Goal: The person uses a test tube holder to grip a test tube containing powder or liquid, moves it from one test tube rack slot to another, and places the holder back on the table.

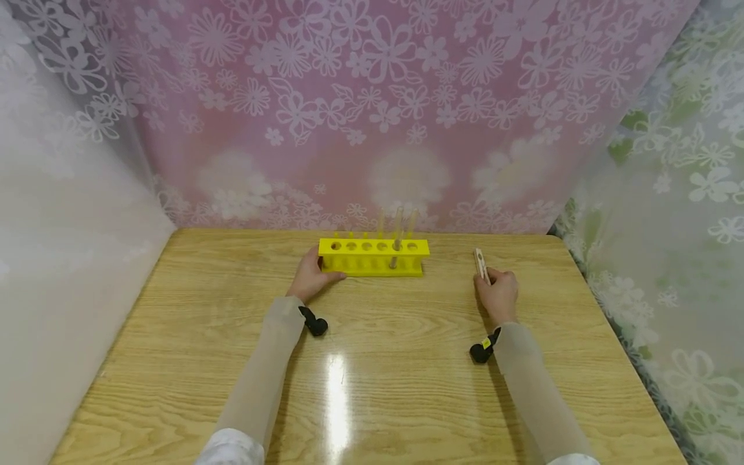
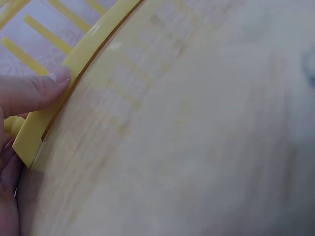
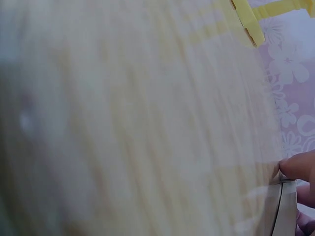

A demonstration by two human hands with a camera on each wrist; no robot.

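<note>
A yellow test tube rack [image 1: 374, 247] stands near the back of the table. My left hand [image 1: 311, 276] grips its left end, the thumb [image 2: 42, 91] lying on the front of the base and the other fingers around the end. One glass test tube [image 1: 398, 226] stands in a hole toward the right, leaning slightly. Two more clear tubes show behind the top plate, apparently over the back pegs. To the right of the rack, my right hand [image 1: 498, 292] holds a wooden test tube holder [image 1: 480, 263], its far end pointing away. The right wrist view shows only part of that holder [image 3: 285, 209].
The wooden table [image 1: 395, 361] has a bright light reflection in front. Flowered pink cloth [image 1: 360, 129] hangs directly behind its back edge, with pale cloth at the left and right sides. Black wrist cameras [image 1: 316, 323] sit on both sleeves.
</note>
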